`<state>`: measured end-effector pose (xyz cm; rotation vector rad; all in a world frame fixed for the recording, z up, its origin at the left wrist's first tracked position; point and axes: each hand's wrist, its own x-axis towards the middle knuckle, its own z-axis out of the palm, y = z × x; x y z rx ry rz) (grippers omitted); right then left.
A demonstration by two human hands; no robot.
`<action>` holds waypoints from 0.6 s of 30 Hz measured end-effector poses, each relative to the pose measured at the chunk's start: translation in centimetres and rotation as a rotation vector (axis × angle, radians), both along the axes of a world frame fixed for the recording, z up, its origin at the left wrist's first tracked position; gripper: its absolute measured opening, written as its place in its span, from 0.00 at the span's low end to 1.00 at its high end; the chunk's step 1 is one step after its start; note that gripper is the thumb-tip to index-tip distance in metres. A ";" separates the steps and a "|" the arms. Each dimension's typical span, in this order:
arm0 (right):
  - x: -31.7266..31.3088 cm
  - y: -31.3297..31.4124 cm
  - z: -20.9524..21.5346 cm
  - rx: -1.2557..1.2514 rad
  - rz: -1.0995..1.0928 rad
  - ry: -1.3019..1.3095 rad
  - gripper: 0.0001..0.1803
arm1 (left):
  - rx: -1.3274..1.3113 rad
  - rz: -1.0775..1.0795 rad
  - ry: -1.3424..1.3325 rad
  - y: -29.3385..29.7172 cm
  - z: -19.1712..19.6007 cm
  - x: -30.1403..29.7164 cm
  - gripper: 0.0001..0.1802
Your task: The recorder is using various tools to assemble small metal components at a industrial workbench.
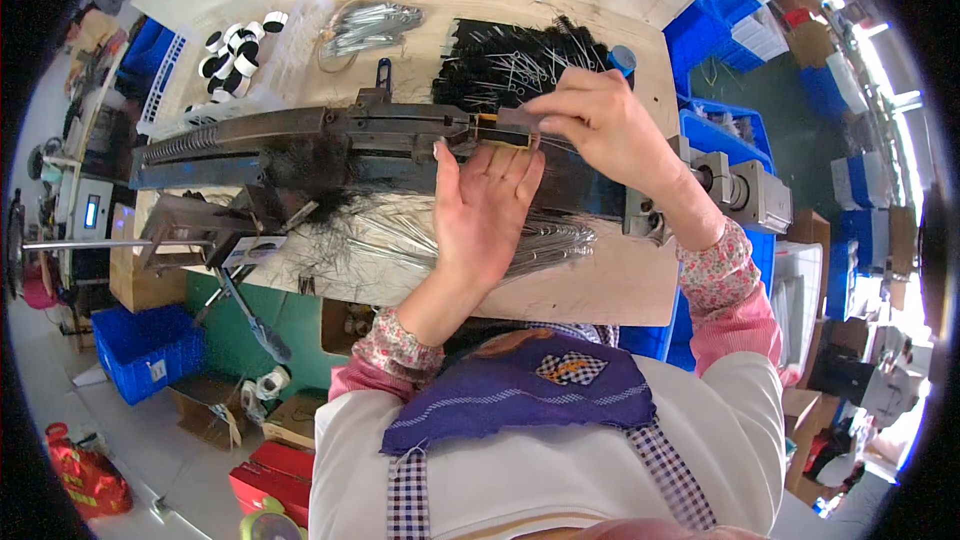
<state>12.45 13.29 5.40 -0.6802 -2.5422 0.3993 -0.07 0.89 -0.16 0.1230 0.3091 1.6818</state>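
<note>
My left hand (485,210) lies palm up at the front of a long dark metal machine (300,145), its fingers stretched out and thumb apart. Its fingertips are just below a short block of black bristles (505,137) with yellow edges, set in the machine; whether they touch it I cannot tell. From the right, my right hand (610,125) pinches a small flat grey piece (517,117) right above the bristles. Behind the machine, a pile of black twisted-wire brushes (520,65) with looped metal ends reaches close to my right hand. Thin metal wires (550,250) lie in front, partly behind my left wrist.
A clear plastic basket (300,15) with black-and-white rolls stands at the back left. Beside it lies a bundle of wires (370,28). A motor (755,195) sits at the machine's right end. Blue crates (725,130) stand right of the wooden table (640,280).
</note>
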 end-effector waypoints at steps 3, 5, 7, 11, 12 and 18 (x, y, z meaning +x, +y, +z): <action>-0.7 -0.7 0.0 0.000 0.073 -0.011 0.10 | -0.017 0.024 -0.007 0.1 -0.3 0.0 0.39; -0.5 -0.6 0.2 0.012 0.094 -0.014 0.10 | -0.039 0.038 -0.002 0.2 0.3 0.2 0.39; -0.2 -0.6 0.3 0.050 0.120 -0.011 0.11 | -0.072 0.032 0.011 0.0 0.8 -0.1 0.38; 0.0 -0.4 0.1 0.113 0.086 -0.014 0.11 | -0.042 0.017 0.058 0.2 0.3 -0.3 0.38; -0.1 -0.7 0.2 0.111 0.086 -0.003 0.11 | -0.023 -0.006 0.051 0.3 0.3 -0.4 0.37; -1.6 -2.5 -0.6 0.408 0.132 0.048 0.12 | 0.020 -0.055 0.058 -0.1 0.3 -0.5 0.37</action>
